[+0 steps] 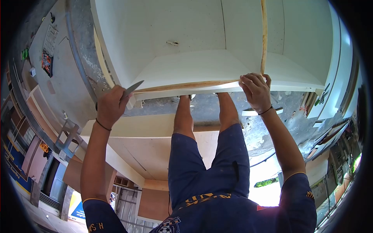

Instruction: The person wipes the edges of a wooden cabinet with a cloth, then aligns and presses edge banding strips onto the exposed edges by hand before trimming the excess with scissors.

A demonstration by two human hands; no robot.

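Note:
My left hand (110, 104) is closed round the handle of a knife (134, 87). Its pointed blade sticks out to the right, close to the left end of a white cabinet's (186, 64) front edge. Bare brown wood (182, 84) runs along that edge, with a white band below it. My right hand (256, 91) is closed over the same edge farther right, where an upright divider (264, 39) meets it. Its fingers curl over the edge, and what lies under them is partly hidden.
My legs (183, 116) stand just in front of the cabinet. Behind them lies a pale board (151, 125) on the concrete floor (155, 110). At the left a board (58, 73) carries a tool or box with black and orange parts (47, 62). Pliers (324, 95) lie at the right.

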